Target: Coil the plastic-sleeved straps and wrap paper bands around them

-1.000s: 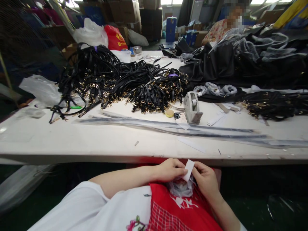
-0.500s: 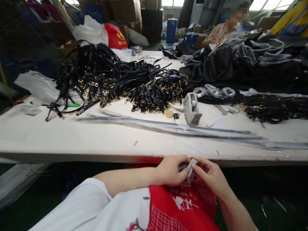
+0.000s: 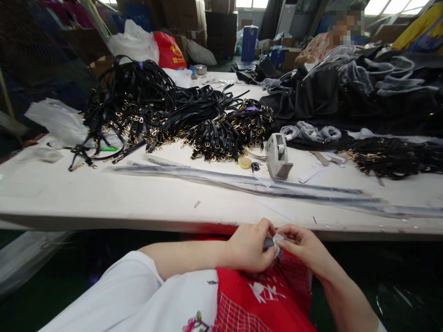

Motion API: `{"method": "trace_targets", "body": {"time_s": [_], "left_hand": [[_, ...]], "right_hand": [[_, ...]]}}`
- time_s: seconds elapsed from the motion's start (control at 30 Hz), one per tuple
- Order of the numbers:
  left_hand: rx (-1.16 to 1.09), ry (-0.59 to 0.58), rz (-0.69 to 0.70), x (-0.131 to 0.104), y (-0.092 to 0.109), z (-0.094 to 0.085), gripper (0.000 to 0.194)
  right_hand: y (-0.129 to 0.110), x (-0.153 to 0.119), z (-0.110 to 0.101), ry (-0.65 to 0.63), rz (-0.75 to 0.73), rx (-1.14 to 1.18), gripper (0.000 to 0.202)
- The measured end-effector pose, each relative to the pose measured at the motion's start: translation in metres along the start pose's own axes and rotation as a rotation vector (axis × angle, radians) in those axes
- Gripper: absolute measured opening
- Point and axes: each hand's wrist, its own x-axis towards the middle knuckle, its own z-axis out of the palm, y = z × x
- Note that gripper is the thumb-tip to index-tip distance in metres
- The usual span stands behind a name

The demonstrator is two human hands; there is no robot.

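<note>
My left hand point(image 3: 251, 249) is closed around a dark grey piece point(image 3: 267, 244) that seems wrapped in clear film; most of it is hidden by the fingers. A small white strip point(image 3: 278, 238), paper-like, lies against its right end. My right hand point(image 3: 301, 244) pinches that strip between thumb and fingertips. Both hands are close together above the red apron point(image 3: 266, 288), just in front of the table edge. Beyond them, long dark straps in translucent film point(image 3: 214, 176) lie across the white table point(image 3: 114, 198).
Black straps with gold buckles point(image 3: 214, 140) are heaped behind. A tape dispenser point(image 3: 278, 159) stands by a phone point(image 3: 260, 169) and a yellow round item point(image 3: 245, 163). Black bags point(image 3: 318, 94) and wrapped handles fill the back right. A person point(image 3: 316, 48) is across the table.
The white strip stood up slanted between my fingers; now it sits lower, bent against the dark piece. My left fingers have risen slightly. The view has shifted a little.
</note>
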Motion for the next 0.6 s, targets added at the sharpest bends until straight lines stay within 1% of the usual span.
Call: {"method": "trace_targets", "body": {"time_s": [0.07, 0.13, 0.23, 0.3, 0.37, 0.4, 0.43, 0.5, 0.53, 0.57, 0.6], "left_hand": [[0.020, -0.017, -0.005, -0.001, 0.001, 0.001, 0.035], [0.032, -0.035, -0.005, -0.001, 0.001, 0.002, 0.037], [0.023, -0.053, 0.011, -0.002, 0.000, 0.005, 0.038], [-0.018, -0.043, 0.009, 0.000, -0.004, 0.006, 0.038], [-0.085, -0.032, -0.019, 0.005, -0.009, 0.008, 0.039], [-0.112, -0.054, -0.051, 0.008, -0.012, 0.008, 0.038], [-0.132, -0.105, -0.093, 0.011, -0.015, 0.009, 0.035], [-0.190, -0.272, -0.180, 0.018, -0.022, 0.010, 0.029], [-0.260, -0.353, -0.218, 0.021, -0.024, 0.010, 0.029], [-0.366, -0.410, -0.248, 0.024, -0.026, 0.010, 0.030], [-0.496, -0.429, -0.266, 0.027, -0.027, 0.009, 0.031]], "right_hand": [[0.001, 0.001, -0.002, -0.080, 0.041, 0.020, 0.031], [0.005, 0.003, -0.004, -0.133, 0.072, 0.004, 0.031], [0.008, 0.004, -0.006, -0.157, 0.075, -0.067, 0.030], [0.007, 0.003, -0.005, -0.142, 0.038, -0.150, 0.027], [0.004, 0.001, -0.001, -0.088, -0.024, -0.309, 0.019], [0.004, -0.001, 0.001, -0.036, -0.063, -0.421, 0.015], [0.003, -0.002, 0.004, 0.026, -0.103, -0.545, 0.013], [0.005, -0.007, 0.010, 0.159, -0.195, -0.790, 0.015], [0.006, -0.009, 0.013, 0.224, -0.253, -0.890, 0.016], [0.008, -0.011, 0.016, 0.285, -0.318, -0.966, 0.018], [0.010, -0.013, 0.018, 0.338, -0.391, -1.017, 0.018]]}}
